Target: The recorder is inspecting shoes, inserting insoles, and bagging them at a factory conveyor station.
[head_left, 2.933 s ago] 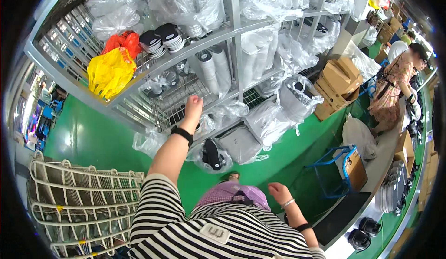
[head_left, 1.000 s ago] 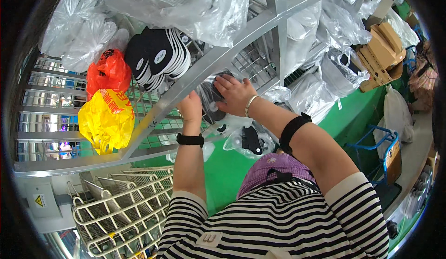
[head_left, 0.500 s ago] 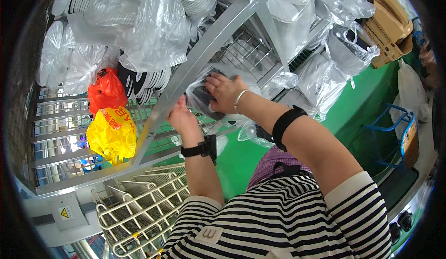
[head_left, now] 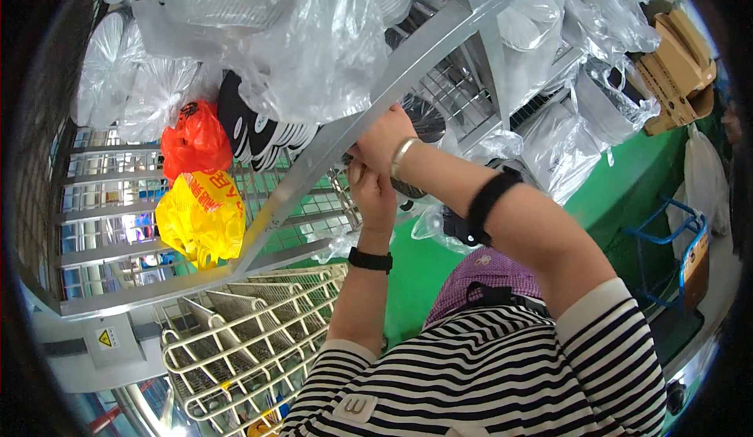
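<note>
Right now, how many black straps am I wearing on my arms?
2: one black strap around your left wrist, another around your right forearm. More could be hidden under your striped sleeves.

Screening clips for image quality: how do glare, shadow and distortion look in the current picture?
Head view: pale glare streaks the clear plastic bags; head view, right: the green floor darkens near the blue chair; head view, rim: black surround and fisheye bending; head view, centre: left hand and right hand stay readable.
</note>
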`<action>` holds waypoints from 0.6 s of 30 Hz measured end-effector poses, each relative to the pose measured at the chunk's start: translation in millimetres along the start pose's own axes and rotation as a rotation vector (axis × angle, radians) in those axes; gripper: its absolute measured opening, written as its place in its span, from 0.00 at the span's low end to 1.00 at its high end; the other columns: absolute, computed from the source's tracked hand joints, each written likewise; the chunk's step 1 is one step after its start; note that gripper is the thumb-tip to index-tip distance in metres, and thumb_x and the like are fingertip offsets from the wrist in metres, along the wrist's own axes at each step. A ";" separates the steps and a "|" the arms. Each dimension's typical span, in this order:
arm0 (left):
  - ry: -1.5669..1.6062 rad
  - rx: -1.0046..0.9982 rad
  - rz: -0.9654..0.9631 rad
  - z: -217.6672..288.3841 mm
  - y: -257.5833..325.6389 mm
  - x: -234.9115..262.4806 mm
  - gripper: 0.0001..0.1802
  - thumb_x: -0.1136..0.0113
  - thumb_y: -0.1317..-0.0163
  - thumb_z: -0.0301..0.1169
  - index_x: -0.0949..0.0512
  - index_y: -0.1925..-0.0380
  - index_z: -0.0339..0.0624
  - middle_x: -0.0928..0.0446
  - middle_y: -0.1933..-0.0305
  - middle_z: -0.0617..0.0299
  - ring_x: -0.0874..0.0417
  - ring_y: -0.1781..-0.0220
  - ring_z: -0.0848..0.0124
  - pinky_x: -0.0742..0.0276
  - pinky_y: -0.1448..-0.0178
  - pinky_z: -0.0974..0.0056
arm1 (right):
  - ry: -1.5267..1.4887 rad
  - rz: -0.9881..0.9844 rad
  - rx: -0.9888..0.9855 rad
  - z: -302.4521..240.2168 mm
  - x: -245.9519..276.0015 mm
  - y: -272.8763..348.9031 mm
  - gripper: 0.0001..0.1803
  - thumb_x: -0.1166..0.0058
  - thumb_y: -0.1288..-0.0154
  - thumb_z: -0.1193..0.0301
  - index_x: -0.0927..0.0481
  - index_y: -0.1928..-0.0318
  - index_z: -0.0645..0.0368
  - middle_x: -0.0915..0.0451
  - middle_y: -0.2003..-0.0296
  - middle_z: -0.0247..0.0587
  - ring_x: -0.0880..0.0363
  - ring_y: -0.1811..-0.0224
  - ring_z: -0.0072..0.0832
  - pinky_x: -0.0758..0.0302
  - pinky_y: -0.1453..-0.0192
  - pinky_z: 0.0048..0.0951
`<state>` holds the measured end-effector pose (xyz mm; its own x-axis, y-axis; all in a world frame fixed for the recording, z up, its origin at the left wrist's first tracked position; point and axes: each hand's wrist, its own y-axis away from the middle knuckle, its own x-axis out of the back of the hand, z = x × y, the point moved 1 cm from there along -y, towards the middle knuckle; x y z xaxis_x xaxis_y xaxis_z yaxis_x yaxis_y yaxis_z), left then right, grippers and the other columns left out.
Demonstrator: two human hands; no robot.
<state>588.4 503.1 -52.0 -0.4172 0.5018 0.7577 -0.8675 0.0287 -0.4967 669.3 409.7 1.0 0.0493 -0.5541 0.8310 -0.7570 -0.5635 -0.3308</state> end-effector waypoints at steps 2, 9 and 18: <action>0.087 0.041 0.009 7.9 -3.0 5.2 0.09 0.49 0.44 0.27 0.29 0.64 0.33 0.31 0.54 0.51 0.32 0.52 0.62 0.38 0.47 0.61 | -0.067 -0.198 -0.134 8.6 -6.8 -11.0 0.10 0.50 0.52 0.67 0.21 0.68 0.54 0.22 0.68 0.40 0.24 0.62 0.33 0.36 0.55 0.35; 0.214 0.307 0.173 2.4 -7.2 4.2 0.28 0.42 0.49 0.31 0.44 0.52 0.34 0.32 0.56 0.51 0.32 0.51 0.64 0.37 0.47 0.61 | -0.983 0.353 -0.217 -6.7 -19.9 33.8 0.05 0.51 0.45 0.74 0.26 0.69 0.62 0.27 0.75 0.47 0.27 0.72 0.40 0.31 0.66 0.31; 0.032 -0.003 -0.087 7.9 -10.2 -5.8 0.16 0.43 0.59 0.26 0.27 0.66 0.38 0.32 0.60 0.52 0.32 0.54 0.55 0.36 0.51 0.56 | -1.181 0.142 -0.323 11.7 25.2 88.3 0.11 0.47 0.47 0.68 0.28 0.73 0.65 0.30 0.78 0.43 0.30 0.78 0.34 0.32 0.72 0.28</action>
<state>597.5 493.0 -48.0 -0.3309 0.5251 0.7841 -0.8993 0.0763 -0.4306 611.3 338.8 -12.6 0.3847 -0.9068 -0.1725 -0.9219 -0.3683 -0.1198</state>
